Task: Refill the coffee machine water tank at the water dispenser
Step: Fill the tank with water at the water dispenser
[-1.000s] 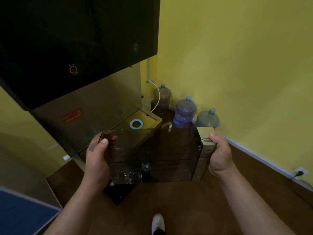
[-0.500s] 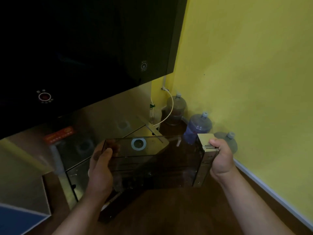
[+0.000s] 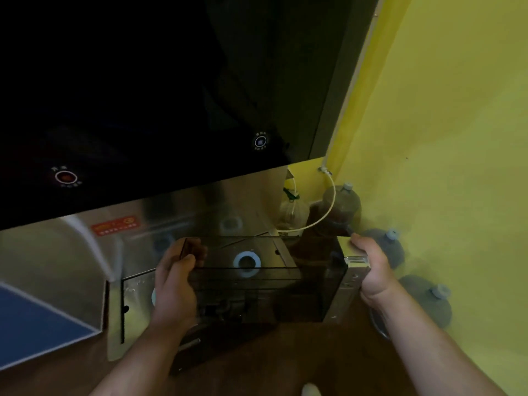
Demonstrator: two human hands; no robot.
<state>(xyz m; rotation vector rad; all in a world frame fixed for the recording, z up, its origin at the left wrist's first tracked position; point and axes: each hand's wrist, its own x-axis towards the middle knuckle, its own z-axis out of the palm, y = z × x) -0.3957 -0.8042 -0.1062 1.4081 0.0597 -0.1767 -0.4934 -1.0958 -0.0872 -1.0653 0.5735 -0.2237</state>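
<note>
I hold a smoky, see-through water tank (image 3: 265, 284) level at the middle of the head view. My left hand (image 3: 175, 281) grips its left end and my right hand (image 3: 368, 270) grips the silver right end (image 3: 353, 264). Behind it stands the water dispenser, with a black glossy upper panel (image 3: 160, 90) and a steel recess (image 3: 177, 215) below. A pale blue ring (image 3: 246, 262) on the dispenser's tray shows through the tank. A red-lit round button (image 3: 65, 177) and a white-lit one (image 3: 260, 142) glow on the panel.
Large water bottles (image 3: 343, 201) (image 3: 391, 244) (image 3: 428, 298) stand on the floor along the yellow wall (image 3: 443, 138) at the right. A thin white hose (image 3: 323, 218) loops from the wall corner. A blue surface (image 3: 34, 324) lies at the lower left. The floor (image 3: 285, 361) is brown.
I have stepped closer to the dispenser with the tank in both hands. The black panel now fills the upper view, and the tank sits over the tray with the blue ring.
</note>
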